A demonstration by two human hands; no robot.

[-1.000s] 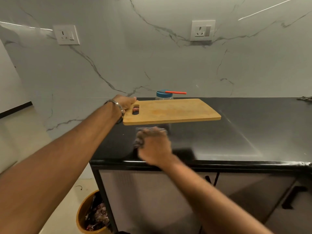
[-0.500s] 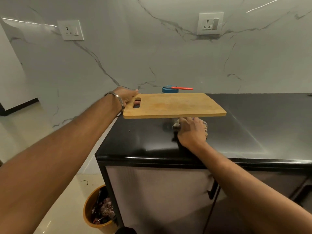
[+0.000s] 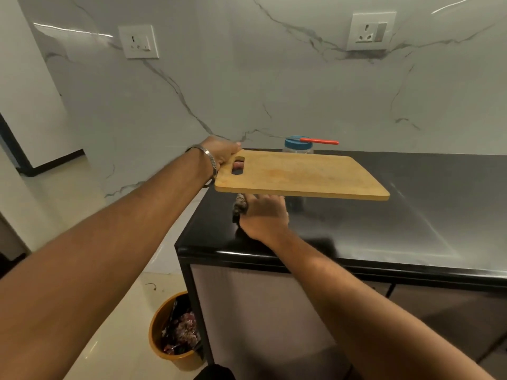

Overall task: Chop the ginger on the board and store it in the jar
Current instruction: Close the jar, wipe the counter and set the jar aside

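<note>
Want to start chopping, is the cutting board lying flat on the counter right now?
No, the left hand holds the cutting board by its handle end, lifted above the counter.

One wooden board [image 3: 301, 175]; one blue-lidded jar [image 3: 297, 145]; one red-handled knife [image 3: 319, 140]; one cloth [image 3: 241, 204]; two wall sockets [image 3: 138, 41]; one bin [image 3: 171, 329]; two hands [image 3: 223, 153].

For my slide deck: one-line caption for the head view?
Left hand lifts the board while the right hand wipes the counter with a cloth.
</note>
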